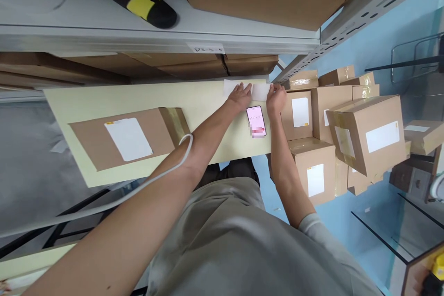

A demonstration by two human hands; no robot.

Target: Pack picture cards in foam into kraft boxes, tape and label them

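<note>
A strip of white paper (261,92) lies near the far edge of the pale yellow table (208,97), at its right end; whether it is one piece or two I cannot tell. My left hand (240,96) rests on it, fingers stretched out and pressing it down. At the paper's right end, my right hand (276,98) is closed, with the fingers pinching its edge. Just below the paper, between my two forearms, a phone (255,121) with a lit pink screen lies face up. Blurred blocks cover part of that screen.
A sealed cardboard box (166,125) with a white label lies on the table's left part. Stacked labelled cartons (305,157) stand close beyond the right end. A grey metal shelf (243,41) overhangs the far side, carrying a black-and-yellow tool (149,7). A pale cable (156,175) crosses my left forearm.
</note>
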